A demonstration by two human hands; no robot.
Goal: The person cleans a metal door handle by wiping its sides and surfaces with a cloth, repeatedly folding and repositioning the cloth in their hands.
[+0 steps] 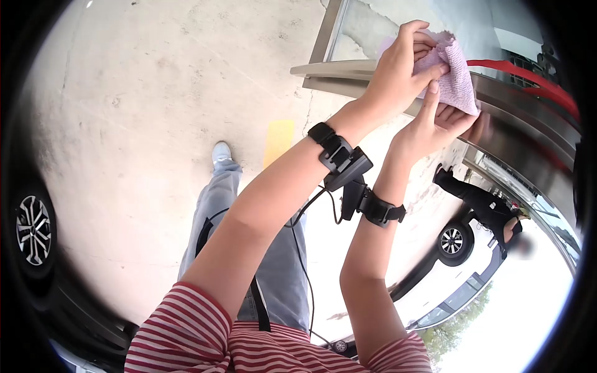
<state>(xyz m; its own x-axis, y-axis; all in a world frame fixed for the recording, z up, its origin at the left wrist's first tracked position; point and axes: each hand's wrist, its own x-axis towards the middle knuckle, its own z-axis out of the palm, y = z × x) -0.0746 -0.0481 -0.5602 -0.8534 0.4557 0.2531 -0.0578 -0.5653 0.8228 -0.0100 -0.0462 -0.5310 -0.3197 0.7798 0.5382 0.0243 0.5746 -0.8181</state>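
Observation:
A crumpled lilac-pink cloth (455,76) is held between both hands at the upper right, in front of a metal-framed glass panel. My left hand (405,67) grips its left side, with the thumb pressed onto the fabric. From below, my right hand (437,124) holds the lower edge, thumb pointing up and fingers partly behind the cloth. Close behind the hands runs a metal rail (339,71). Whether the cloth touches the rail or the glass (373,31) I cannot tell. Black straps with small devices sit on both wrists.
A red strip (528,78) runs along the metal frame. Dark cables (301,248) hang between my forearms. A dark car's wheel (34,230) is at the left. Toward the right, a person in dark clothes (476,199) stands near a white vehicle (429,273). A yellow mark (278,142) lies on the concrete floor.

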